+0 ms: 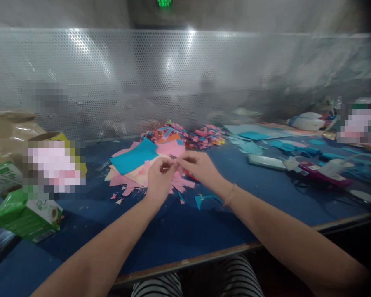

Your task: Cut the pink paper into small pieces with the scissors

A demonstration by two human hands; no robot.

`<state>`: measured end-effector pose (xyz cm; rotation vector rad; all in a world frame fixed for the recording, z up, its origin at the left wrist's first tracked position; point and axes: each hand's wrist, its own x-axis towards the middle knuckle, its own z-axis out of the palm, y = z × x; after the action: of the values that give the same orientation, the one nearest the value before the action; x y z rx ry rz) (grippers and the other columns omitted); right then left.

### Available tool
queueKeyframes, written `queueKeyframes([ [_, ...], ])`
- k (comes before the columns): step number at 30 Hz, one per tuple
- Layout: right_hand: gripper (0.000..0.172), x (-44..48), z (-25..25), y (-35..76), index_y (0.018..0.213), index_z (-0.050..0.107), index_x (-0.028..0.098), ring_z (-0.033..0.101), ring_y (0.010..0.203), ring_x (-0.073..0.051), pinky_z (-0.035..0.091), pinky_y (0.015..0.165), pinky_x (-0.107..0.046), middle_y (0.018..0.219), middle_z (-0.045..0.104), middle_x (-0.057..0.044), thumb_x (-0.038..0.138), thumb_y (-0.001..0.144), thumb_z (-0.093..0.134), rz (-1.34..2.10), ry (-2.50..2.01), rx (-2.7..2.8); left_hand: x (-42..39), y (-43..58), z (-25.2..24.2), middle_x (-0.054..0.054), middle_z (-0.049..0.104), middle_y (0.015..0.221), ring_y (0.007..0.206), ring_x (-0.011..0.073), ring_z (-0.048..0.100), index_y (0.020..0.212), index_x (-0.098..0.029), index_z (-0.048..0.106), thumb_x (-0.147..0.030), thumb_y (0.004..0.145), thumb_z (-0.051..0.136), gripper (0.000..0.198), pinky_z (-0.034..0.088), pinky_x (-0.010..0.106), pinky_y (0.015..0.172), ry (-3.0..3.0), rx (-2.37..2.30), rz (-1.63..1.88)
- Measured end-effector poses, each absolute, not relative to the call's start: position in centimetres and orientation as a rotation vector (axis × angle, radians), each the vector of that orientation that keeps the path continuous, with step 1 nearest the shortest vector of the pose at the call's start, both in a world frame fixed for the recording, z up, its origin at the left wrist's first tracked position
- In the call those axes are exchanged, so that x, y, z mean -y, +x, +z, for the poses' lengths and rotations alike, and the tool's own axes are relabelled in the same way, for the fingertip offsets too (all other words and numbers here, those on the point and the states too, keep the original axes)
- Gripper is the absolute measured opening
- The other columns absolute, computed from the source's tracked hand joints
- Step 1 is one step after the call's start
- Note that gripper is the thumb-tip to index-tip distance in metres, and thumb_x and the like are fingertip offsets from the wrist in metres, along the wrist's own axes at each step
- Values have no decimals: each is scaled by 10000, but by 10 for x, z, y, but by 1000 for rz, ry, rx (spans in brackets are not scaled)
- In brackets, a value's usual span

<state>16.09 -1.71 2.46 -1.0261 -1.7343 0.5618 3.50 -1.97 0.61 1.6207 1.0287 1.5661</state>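
A: How are the left hand and the right hand placed in this view?

B: The 2 are raised above the blue bench, about midway along its near edge and set back from it. In each, thumb and forefinger are closed to a narrow pinch, and the 2 pinches meet at a small piece. The piece is probably paper; its shape is too blurred to tell.

A: What lies around them?

B: Behind the hands, a pile of pink paper carries a blue sheet. Toward the far edge sits a heap of coloured paper bits. A green carton lies near the left end, and blue scraps lie between the pile and the near edge.

A: What makes for sound handling here?

B: As a judgement, a light pinch serves best, since hard squeezing may crease thin paper. Let 1 hand anchor the piece while the other presses or turns it by small amounts. Resting the forearms on the near edge should steady the fingertips, and holding the piece clear of the pile would keep its outline easy to see.
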Motion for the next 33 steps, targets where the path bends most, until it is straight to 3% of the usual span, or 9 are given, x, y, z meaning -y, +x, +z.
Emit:
queueKeyframes([
  [8, 95, 13, 21, 161, 603, 551, 128, 479, 473, -67, 375, 454, -184, 517, 536, 13, 183, 654, 493, 745, -1006, 1636, 22, 34, 6, 10, 554, 684, 666, 112, 504, 652, -166, 524, -327, 699, 498, 170, 405, 250, 651, 1837, -1113, 1520],
  [19, 113, 17, 28, 164, 654, 560, 142, 515, 538, -79, 416, 522, -199, 599, 570, -7, 229, 694, 501, 589, -989, 1777, 21, 33, 5, 5, 531, 728, 706, 105, 483, 682, -176, 495, -210, 726, 453, 70, 404, 247, 676, 2018, -1115, 1514],
  [33, 109, 21, 33, 163, 641, 557, 133, 505, 529, -77, 399, 524, -200, 574, 554, -1, 204, 697, 496, 586, -1060, 1783, 23, 34, 5, 4, 531, 721, 708, 108, 486, 668, -178, 497, -217, 727, 454, 83, 404, 252, 676, 2029, -1109, 1519],
])
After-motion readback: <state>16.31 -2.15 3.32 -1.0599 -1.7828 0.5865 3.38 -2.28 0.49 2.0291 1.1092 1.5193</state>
